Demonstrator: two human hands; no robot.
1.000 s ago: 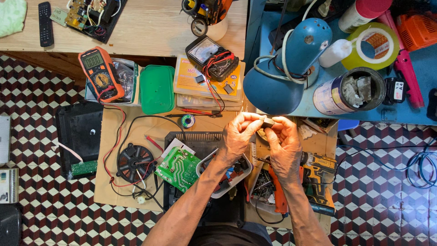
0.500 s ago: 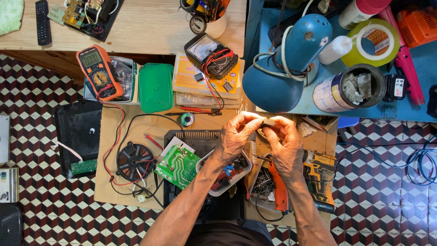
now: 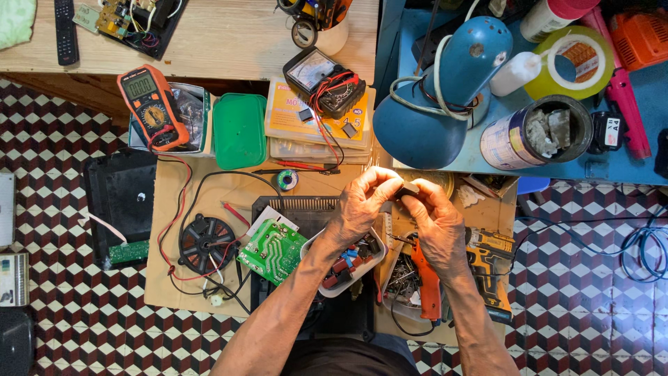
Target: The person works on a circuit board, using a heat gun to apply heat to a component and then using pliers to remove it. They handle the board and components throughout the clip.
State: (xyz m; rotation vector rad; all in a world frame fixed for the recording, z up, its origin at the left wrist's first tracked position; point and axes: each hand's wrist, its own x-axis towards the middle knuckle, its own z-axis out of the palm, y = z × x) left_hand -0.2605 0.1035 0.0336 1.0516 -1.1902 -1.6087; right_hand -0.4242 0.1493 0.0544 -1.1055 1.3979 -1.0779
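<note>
Both hands (image 3: 400, 202) pinch a small dark part (image 3: 407, 188), mostly hidden.

Checkered tile floor (image 3: 56, 313) under wooden bench (image 3: 229, 42), blue lamp (image 3: 445, 90).

You've got an orange multimeter (image 3: 148, 106) on a clear box, green lid (image 3: 239, 130) beside it, analogue meter (image 3: 324, 74) on booklets; blue desk lamp (image 3: 437, 97), yellow tape roll (image 3: 572, 64), tin can (image 3: 534, 132); green circuit board (image 3: 272, 251), black fan (image 3: 207, 244), solder spool (image 3: 285, 180), yellow drill (image 3: 490, 268)
</note>
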